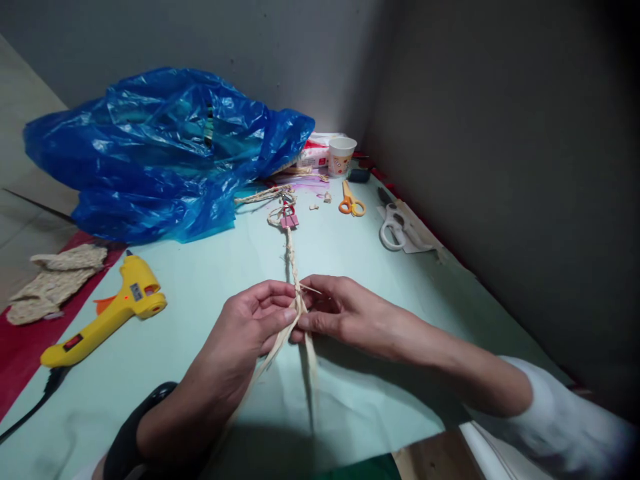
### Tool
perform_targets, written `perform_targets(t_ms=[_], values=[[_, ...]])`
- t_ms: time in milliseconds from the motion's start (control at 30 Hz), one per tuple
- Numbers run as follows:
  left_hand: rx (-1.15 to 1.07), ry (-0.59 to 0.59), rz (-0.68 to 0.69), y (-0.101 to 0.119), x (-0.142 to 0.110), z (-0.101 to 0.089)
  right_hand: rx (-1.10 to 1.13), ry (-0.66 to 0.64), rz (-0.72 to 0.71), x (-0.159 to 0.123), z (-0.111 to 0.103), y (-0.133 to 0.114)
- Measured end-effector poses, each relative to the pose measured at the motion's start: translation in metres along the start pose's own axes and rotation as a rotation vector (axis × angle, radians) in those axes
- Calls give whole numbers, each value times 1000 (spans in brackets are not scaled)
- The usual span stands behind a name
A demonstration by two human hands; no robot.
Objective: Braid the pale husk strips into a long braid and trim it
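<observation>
A thin braid of pale straw strands (291, 257) runs down the middle of the light green table (200, 293), its far end held by a pink binder clip (289, 219). My left hand (240, 340) pinches the loose strands at the braid's near end from the left. My right hand (340, 313) pinches them from the right, fingertips meeting the left hand's. Loose strand ends (310, 363) trail toward me below both hands.
A yellow glue gun (107, 310) lies at the left, woven straw pieces (53, 280) beyond it. A big blue plastic bag (160, 150) fills the back left. Orange scissors (351, 202), white scissors (397, 227) and a paper cup (341, 155) sit at the back right by the wall.
</observation>
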State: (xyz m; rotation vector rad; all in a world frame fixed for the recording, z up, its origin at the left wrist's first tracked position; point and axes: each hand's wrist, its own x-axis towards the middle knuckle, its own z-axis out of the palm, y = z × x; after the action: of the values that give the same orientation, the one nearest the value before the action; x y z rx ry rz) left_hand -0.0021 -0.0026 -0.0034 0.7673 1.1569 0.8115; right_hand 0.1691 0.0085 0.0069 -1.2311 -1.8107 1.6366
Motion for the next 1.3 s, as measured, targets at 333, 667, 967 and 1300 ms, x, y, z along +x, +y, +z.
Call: perform_targets(t_ms=[333, 667, 967, 1300], values=[[-17, -65, -3, 1, 0, -2, -254, 5, -4, -8, -6, -15], [-14, -80, 8, 0, 0, -3, 75, -34, -60, -1, -9, 4], [-5, -4, 35, 2, 0, 2, -58, 58, -87, 3, -1, 9], [112, 63, 58, 4, -2, 8, -105, 209, -58, 2, 9, 13]])
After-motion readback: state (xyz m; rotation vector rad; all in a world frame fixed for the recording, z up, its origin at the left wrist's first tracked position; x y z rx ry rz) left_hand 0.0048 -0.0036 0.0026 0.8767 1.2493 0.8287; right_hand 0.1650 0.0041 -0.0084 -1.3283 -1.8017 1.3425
